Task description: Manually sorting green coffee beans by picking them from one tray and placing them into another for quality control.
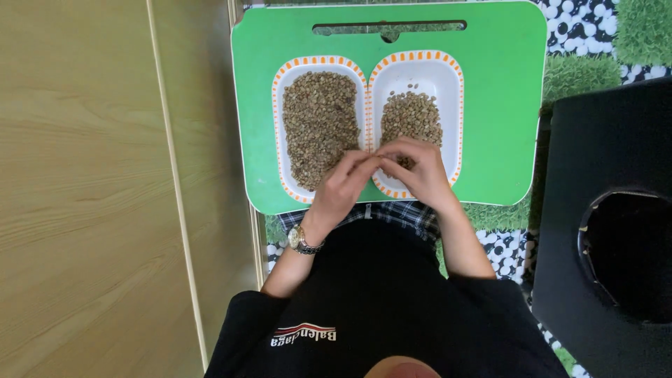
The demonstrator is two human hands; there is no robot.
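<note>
1. A green tray surface sits over a patterned mat, beside a wooden panel.
2. The left dish is full of beans; the right dish is part-filled.
3. The left hand and the right hand meet fingertips over the dishes' near ends; whether they pinch anything cannot be told.

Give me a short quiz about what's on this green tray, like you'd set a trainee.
1. True or false: the left dish holds more beans than the right dish.
2. Where do the left hand and right hand meet?
A. over the dishes' near ends
B. over the black stool
C. on the wooden floor
3. Fill in: the wristwatch is on the ___ wrist.

Key: 1 true; 2 A; 3 left.
</note>
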